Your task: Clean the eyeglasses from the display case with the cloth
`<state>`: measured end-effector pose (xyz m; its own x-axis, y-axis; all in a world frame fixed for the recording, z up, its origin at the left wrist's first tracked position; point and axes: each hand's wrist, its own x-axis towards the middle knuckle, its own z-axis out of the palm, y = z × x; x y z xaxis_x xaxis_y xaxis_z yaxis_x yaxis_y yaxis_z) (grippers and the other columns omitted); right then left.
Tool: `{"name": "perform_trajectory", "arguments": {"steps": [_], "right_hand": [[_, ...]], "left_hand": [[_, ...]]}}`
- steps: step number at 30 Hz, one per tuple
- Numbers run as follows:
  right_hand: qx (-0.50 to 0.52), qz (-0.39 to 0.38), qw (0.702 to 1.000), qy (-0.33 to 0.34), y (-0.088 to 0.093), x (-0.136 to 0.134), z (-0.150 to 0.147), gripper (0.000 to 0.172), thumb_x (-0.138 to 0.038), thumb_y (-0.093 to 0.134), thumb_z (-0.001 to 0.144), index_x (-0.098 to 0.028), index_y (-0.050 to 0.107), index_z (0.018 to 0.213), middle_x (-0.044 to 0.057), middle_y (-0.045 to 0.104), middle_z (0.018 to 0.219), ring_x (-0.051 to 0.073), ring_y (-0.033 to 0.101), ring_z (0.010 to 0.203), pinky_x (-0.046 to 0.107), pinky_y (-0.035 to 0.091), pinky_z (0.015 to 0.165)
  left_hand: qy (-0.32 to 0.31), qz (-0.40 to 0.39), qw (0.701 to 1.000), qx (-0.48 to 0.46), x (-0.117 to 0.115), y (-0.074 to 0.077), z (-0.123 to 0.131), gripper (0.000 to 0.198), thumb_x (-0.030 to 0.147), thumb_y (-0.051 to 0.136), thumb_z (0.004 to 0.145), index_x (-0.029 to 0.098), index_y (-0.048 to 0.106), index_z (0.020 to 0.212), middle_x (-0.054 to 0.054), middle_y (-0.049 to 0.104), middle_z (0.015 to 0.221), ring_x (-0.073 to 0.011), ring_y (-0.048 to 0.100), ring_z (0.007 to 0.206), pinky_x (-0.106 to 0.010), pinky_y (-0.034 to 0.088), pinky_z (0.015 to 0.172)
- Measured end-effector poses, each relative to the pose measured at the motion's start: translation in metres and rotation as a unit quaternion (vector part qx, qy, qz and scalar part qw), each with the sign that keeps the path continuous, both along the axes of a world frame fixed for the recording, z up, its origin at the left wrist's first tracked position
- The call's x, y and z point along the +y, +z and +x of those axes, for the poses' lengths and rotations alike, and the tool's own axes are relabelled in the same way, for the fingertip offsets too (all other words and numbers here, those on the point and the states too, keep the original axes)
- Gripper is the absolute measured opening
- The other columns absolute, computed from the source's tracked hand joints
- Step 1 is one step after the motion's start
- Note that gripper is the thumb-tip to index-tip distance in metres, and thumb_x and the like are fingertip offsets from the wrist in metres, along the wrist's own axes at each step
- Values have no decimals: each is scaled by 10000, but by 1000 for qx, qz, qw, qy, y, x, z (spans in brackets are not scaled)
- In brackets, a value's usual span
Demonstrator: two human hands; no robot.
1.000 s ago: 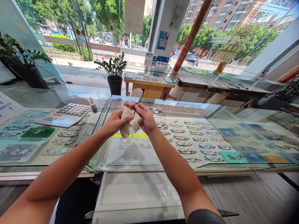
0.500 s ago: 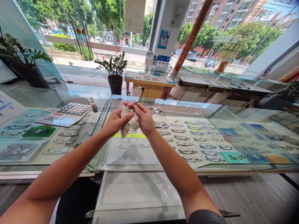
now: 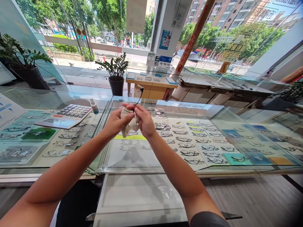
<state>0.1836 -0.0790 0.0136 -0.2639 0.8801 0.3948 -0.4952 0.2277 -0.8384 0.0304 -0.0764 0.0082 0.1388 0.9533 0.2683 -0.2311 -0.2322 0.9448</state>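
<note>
Both hands meet above a glass display counter (image 3: 165, 168). My left hand (image 3: 115, 122) is closed on a crumpled beige cleaning cloth (image 3: 130, 123). My right hand (image 3: 144, 121) pinches a pair of black-framed glasses (image 3: 136, 96) at their lower part; one lens sticks up above my fingers. The cloth is wrapped round the part of the glasses between my two hands, so that part is hidden.
A calculator (image 3: 65, 116) and a small spray bottle (image 3: 94, 106) lie on the glass counter at the left. Rows of spectacle frames (image 3: 189, 145) lie under the glass. A potted plant (image 3: 115, 74) and a wooden table (image 3: 151, 83) stand beyond. An open drawer or shelf (image 3: 139, 198) sits below.
Both hands have risen slightly and drawn together. The glasses have turned, so the lens now shows more edge-on and thinner above my fingers.
</note>
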Motion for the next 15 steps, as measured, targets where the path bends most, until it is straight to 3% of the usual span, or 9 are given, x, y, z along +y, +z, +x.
{"name": "perform_trajectory", "arguments": {"steps": [5,10,15], "right_hand": [[-17,-10,1000,-1,0,-1,-1,340,-602,819,901,-283,837,1015,54,838,1368,286,726,1359,408,575,1185],[-8,6,1000,8,-1,-1,-1,305,-576,838,907,-287,850,1005,47,832,1395,280,692,1443,406,528,1263],[-16,11,1000,10,-2,1,-1,270,-563,850,909,-320,879,1022,19,844,1358,260,711,1416,383,537,1251]], "left_hand": [[6,4,1000,-6,3,-2,-1,609,640,1051,660,163,860,987,-24,748,808,-152,640,700,-273,506,657],[8,-4,1000,-28,4,-3,0,627,615,1068,648,175,876,1052,-20,758,845,-150,647,719,-279,518,679],[17,-12,999,-38,5,-3,0,610,636,1058,657,164,865,992,-6,728,784,-140,614,703,-278,486,687]]}}
